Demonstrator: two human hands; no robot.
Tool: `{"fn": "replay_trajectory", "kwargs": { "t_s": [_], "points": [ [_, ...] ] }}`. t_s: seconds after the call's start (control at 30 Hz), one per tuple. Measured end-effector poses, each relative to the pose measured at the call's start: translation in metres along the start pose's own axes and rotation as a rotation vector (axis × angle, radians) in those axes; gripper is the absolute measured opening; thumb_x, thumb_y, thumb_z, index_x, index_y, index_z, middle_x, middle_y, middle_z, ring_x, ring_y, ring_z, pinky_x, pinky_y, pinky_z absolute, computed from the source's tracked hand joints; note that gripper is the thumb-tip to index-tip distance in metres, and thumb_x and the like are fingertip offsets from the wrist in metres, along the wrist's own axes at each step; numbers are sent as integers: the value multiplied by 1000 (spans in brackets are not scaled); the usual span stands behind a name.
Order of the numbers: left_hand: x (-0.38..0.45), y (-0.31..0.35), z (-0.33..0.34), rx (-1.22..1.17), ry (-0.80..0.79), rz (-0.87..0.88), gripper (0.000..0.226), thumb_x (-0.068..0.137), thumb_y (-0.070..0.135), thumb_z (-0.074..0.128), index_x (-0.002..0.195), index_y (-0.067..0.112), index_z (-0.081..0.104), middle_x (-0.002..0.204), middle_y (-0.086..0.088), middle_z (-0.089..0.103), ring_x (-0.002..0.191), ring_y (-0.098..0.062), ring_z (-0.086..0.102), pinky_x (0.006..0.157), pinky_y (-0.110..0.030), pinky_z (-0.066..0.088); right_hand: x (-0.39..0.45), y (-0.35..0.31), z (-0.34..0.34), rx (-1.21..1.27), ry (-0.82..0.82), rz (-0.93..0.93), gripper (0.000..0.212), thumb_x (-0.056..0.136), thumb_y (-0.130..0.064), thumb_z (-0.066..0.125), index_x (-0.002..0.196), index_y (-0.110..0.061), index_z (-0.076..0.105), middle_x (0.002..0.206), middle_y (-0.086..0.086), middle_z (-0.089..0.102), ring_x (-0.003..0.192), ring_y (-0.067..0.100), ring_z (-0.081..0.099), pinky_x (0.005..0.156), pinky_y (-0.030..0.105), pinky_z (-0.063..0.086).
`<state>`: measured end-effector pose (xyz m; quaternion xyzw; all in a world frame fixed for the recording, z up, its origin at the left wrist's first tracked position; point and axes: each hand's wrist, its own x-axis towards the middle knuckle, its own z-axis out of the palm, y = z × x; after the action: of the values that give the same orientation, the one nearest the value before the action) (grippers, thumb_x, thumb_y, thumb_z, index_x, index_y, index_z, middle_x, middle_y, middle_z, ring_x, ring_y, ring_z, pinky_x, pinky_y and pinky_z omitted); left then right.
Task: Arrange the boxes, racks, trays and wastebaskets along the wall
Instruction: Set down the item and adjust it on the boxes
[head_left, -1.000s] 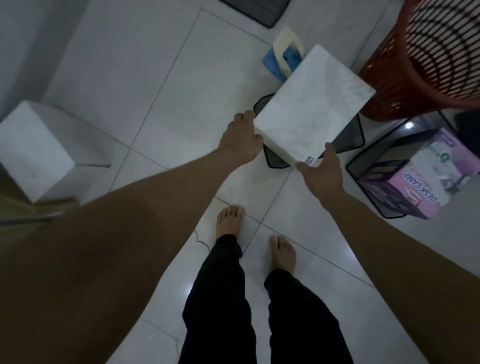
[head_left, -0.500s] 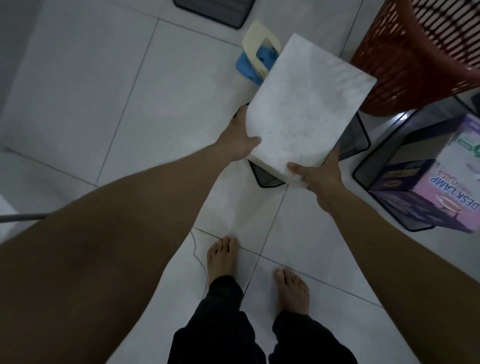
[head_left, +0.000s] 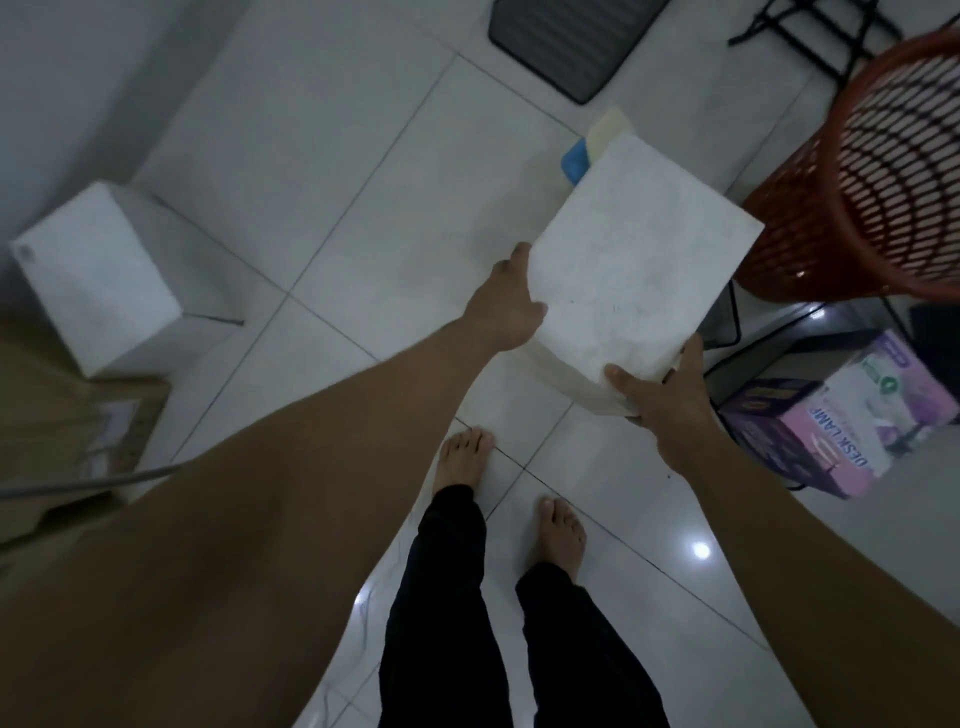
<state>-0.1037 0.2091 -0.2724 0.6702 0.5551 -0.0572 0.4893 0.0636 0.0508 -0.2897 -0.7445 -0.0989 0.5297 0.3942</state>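
Note:
I hold a white box (head_left: 636, 265) up off the floor in front of me with both hands. My left hand (head_left: 506, 306) grips its left edge, thumb on the top face. My right hand (head_left: 660, 397) grips its near corner, thumb on top and fingers underneath. A second white box (head_left: 98, 275) stands on the floor by the wall at the left. A red mesh wastebasket (head_left: 878, 171) stands at the right. A black wire tray (head_left: 769, 338) near it holds a purple desk lamp box (head_left: 852, 421).
A brown cardboard box (head_left: 62, 426) lies at the left edge beside the white box. A dark ribbed tray (head_left: 571, 41) lies on the floor at the top, a black rack (head_left: 810, 31) at the top right. A blue and cream object (head_left: 589, 150) peeks from behind the held box. My bare feet (head_left: 511, 483) stand on the white tiles.
The white box has risen and now covers the black mesh tray it hung over. The view has swung so the left white box and the cardboard box show again.

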Motion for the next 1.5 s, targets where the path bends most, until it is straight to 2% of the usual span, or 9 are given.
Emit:
{"fn": "replay_trajectory", "kwargs": {
  "t_s": [0.13,0.4,0.53,0.7,0.83,1.13,1.37,1.43,1.5],
  "points": [
    [-47,-15,-31,-55,84,-71,81,92,23,57,155,18,6,142,-15,40,124,-32,48,101,-40,44,-29,-27,23,-122,-98,-46,99,69,-21,89,142,-50,30,137,-10,53,122,18,55,92,57,53],
    [-126,-94,-96,-216,308,-271,78,93,24,54,154,20,6,142,-14,39,122,-33,50,98,-40,45,-53,-62,128,-402,-320,-134,110,68,-25,90,153,-36,21,145,-8,46,129,15,47,109,47,43],
    [-159,-146,-127,-327,462,-355,72,92,22,56,151,21,14,139,-13,42,117,-33,52,91,-37,45,-61,-71,199,-534,-448,-156,120,71,-30,88,155,-40,3,157,-7,29,139,15,35,116,40,33],
    [-197,-212,-176,-433,598,-424,77,94,21,57,155,19,11,149,-12,36,129,-29,45,98,-29,36,-84,-86,296,-712,-527,-245,121,74,-31,86,155,-40,-4,159,-2,26,141,20,33,115,41,33],
    [-219,-263,-217,-506,699,-451,77,92,22,59,155,18,14,149,-10,38,132,-28,44,104,-33,38,-101,-94,374,-776,-589,-311,120,71,-30,87,154,-43,1,154,-3,36,135,21,42,110,47,41],
    [-242,-353,-273,-623,811,-513,76,96,21,57,155,14,10,154,-13,31,135,-29,39,106,-33,34,-114,-105,512,-879,-740,-382,113,66,-23,90,148,-47,16,141,-13,50,125,16,52,104,42,48],
    [-221,-413,-291,-746,889,-595,77,95,20,59,155,8,11,152,-13,37,136,-29,40,109,-31,34,-86,-99,601,-1041,-836,-378,121,62,-35,89,151,-46,8,150,-7,43,133,18,45,109,44,43],
    [-211,-426,-299,-783,917,-601,74,95,17,58,154,7,14,150,-12,39,135,-25,41,107,-25,32,-75,-100,626,-1076,-874,-369,122,65,-32,89,153,-43,5,153,-6,39,136,18,42,112,42,40],
    [-201,-439,-306,-816,932,-627,74,95,17,58,154,8,14,150,-12,38,135,-26,41,110,-28,32,-65,-103,648,-1107,-906,-373,122,68,-29,88,154,-42,2,155,-7,36,137,16,40,113,41,38]
  ]
}}
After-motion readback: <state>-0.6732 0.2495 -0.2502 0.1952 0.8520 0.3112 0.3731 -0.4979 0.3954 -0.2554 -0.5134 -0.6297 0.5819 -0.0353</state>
